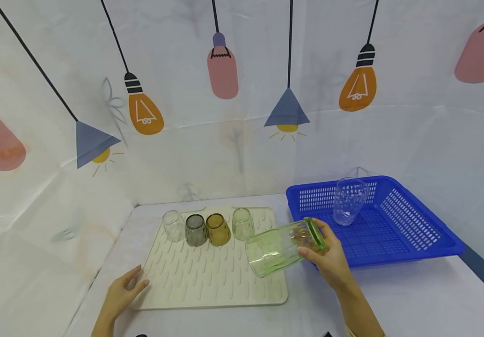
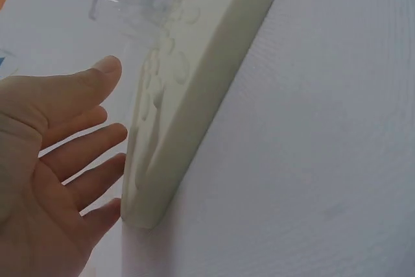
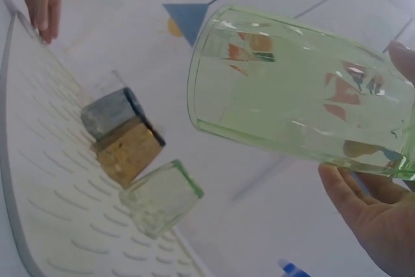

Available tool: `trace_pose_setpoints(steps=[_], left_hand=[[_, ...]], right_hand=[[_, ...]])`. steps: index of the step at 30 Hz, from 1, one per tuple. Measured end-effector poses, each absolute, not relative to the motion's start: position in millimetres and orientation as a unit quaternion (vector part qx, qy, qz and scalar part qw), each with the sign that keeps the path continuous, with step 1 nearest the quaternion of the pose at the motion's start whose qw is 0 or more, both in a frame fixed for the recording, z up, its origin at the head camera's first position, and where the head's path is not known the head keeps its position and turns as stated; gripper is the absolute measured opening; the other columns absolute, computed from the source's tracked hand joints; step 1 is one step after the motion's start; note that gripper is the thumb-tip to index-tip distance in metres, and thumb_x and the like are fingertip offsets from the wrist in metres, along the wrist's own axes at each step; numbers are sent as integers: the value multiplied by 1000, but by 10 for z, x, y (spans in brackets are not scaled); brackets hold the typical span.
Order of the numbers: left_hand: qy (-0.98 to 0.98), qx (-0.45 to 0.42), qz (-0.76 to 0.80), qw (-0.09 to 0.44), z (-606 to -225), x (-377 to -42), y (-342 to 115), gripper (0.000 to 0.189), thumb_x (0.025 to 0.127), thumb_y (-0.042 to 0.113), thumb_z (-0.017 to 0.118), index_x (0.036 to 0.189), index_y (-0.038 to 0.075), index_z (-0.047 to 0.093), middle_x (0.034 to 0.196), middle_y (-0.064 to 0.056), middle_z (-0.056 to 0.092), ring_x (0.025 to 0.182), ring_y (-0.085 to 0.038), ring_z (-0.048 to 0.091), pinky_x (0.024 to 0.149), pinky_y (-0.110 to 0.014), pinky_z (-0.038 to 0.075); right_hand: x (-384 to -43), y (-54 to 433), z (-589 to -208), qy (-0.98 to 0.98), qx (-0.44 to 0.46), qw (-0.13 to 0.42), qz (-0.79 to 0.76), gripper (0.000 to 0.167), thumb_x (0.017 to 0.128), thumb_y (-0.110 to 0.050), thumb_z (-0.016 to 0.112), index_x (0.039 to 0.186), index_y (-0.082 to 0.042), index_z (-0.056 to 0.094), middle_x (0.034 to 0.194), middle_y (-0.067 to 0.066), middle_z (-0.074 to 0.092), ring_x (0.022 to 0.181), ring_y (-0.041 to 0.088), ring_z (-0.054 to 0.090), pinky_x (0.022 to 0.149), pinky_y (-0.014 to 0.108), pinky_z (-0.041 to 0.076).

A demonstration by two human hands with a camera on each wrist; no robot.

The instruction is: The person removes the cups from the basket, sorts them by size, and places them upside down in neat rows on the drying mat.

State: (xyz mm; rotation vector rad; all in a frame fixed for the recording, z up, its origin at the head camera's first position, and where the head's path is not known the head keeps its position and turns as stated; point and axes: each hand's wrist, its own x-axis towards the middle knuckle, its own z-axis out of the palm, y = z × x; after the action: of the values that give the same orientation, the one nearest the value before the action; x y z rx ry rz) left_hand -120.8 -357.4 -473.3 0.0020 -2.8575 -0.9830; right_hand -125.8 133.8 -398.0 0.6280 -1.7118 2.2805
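Observation:
My right hand (image 1: 330,255) grips a tall green drinking glass (image 1: 273,248) by its thick base. The glass lies tilted in the air over the right side of the cream drying mat (image 1: 208,285), its mouth toward the left. At the mat's left edge my left hand (image 1: 121,292) rests with its fingers spread; in the left wrist view its fingertips meet the mat's side. Along the back of the mat stand a clear glass (image 1: 174,226), a grey glass (image 1: 196,230), an amber glass (image 1: 218,230) and a pale green glass (image 1: 243,224), bases up.
A blue plastic basket (image 1: 429,255) sits on the right of the white table (image 1: 309,304), with a clear tumbler (image 1: 348,201) tilted inside. Behind hangs a white cloth (image 1: 246,154) printed with lamps and bulbs.

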Motion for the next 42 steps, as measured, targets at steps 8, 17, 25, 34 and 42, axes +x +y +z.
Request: trace_pose_setpoints(steps=[8,17,25,34,42], left_hand=[[-942,23,-335,11,-4811,-1251,-3606,65,85,21,69,130,-16,40,134,-35,39,124,-50,37,100,-52,34],[-927,18,-375,8,-4887,-1243,-3648,67,84,20,69,134,-13,39,139,-31,34,130,-49,27,96,1,18],[-917,-11,-394,64,-4994,-1231,-3681,58,88,17,63,132,-14,41,135,-31,39,127,6,16,114,-48,8],[-912,-52,-394,103,-5043,-1223,-3705,50,86,4,61,127,-18,44,129,-38,39,106,32,16,116,-27,5],[-929,-26,-353,111,-5001,-1218,-3683,48,84,6,65,125,-14,50,127,-35,44,126,0,33,113,-20,20]], right_hand=[[-1283,1300,-3983,-590,206,111,773,57,76,16,60,124,-12,46,107,0,64,97,12,64,81,22,54],[-1449,1063,-3976,-627,174,96,753,59,74,10,68,126,-3,42,103,1,63,94,12,62,77,24,56],[-1623,651,-3989,-636,165,62,752,66,73,4,74,129,5,40,109,18,57,94,18,61,75,27,57],[-1757,95,-4147,-698,180,67,689,69,71,-10,81,130,-6,46,118,12,55,106,23,53,83,31,52],[-1709,-236,-3968,-715,229,57,658,70,72,-6,79,131,3,42,117,18,56,105,29,55,81,29,52]])
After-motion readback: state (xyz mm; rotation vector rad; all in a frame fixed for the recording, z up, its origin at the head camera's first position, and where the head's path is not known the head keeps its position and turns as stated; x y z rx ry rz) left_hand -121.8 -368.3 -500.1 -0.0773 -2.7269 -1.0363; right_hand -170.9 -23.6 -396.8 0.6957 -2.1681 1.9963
